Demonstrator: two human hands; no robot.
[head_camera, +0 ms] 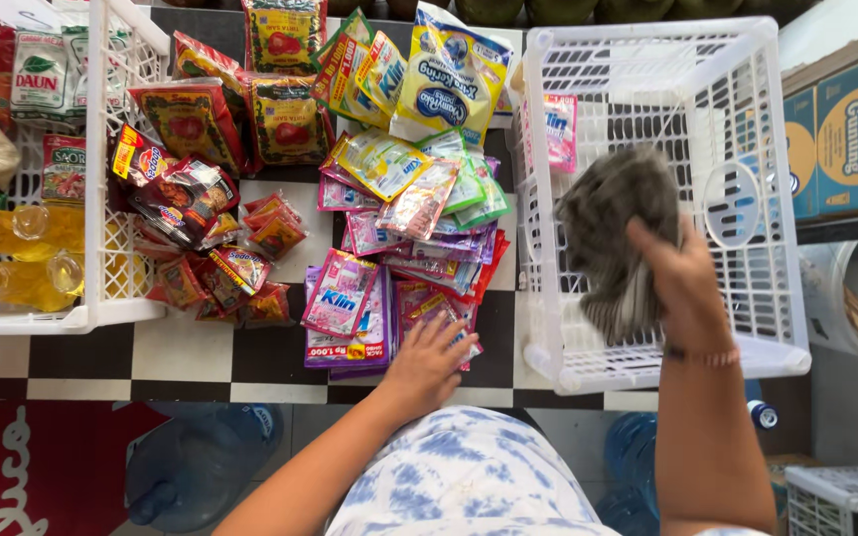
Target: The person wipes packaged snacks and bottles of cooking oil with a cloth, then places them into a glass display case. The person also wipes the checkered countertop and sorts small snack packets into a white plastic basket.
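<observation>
The right hand [685,283] has its fingers clamped on a crumpled grey cloth [613,233], inside the white plastic lattice basket [767,298] on the right. The left hand [429,359] lies with fingers spread apart on a pile of pink and purple flat sachets [345,298] on the black-and-white checkered counter [201,352]. Red square packets [191,119] lie further left, beside another white basket [116,278] with yellow oil bottles [22,283].

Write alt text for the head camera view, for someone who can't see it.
Seen from above, the right hand presses a grey cloth inside a white plastic basket, while the left hand rests on a pile of colourful sachets on a checkered table.
</observation>
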